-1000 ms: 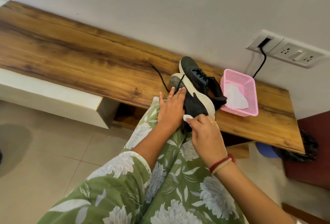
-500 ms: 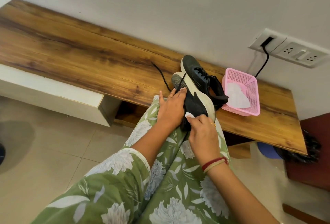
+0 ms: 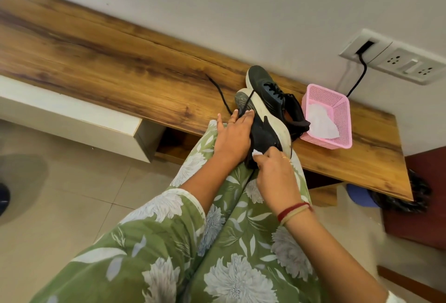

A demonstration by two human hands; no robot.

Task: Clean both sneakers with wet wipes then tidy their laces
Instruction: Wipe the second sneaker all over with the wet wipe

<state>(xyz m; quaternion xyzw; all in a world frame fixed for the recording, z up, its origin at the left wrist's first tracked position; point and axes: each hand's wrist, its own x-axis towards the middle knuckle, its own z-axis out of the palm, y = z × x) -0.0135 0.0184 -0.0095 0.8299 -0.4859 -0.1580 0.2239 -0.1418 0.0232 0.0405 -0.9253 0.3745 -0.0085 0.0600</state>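
Note:
A black sneaker with a white sole lies on its side on my knee, sole facing right. My left hand rests along its upper with straight fingers, steadying it. My right hand pinches a small white wet wipe against the sneaker's heel area. The second black sneaker stands upright on the wooden bench just behind. One black lace trails over the bench top.
A pink plastic basket holding white wipes stands on the bench to the right of the sneakers. A wall socket plate with a black cable hangs above it. A white ledge runs below the bench at left. Tiled floor lies below.
My right hand with the wipe has shifted slightly along the heel of the sneaker. The left hand and both sneakers keep their places.

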